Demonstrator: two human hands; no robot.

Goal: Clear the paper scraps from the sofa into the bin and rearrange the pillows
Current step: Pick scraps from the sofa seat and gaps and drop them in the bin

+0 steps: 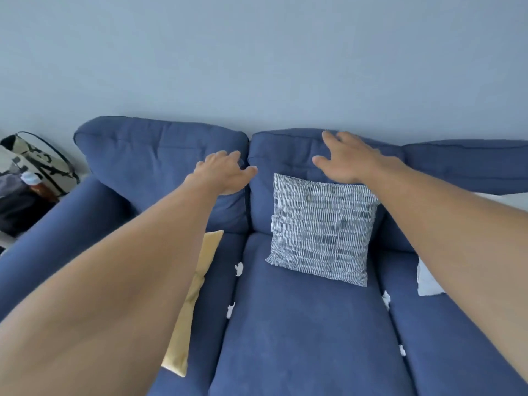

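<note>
Blue fabric sofa (300,338) w/ soft, creased back cushions against a pale wall. Square patterned pillow (321,228), white w/ dark dashed lines, leans on the middle back cushion (288,158). Flat yellow pillow (191,304) lies on the left seat, partly under the left forearm. Small torn white paper scraps (239,268) sit in the seams btwn seat cushions, both sides of the middle seat. White pillow (427,281) at right, mostly hidden. Left hand (225,174) open, palm down on the left back cushion's (160,155) inner edge. Right hand (347,160) open, fingers spread, on the middle cushion's top. Both arms stretched fwd. Patterned bag (37,164) at far left.
</note>
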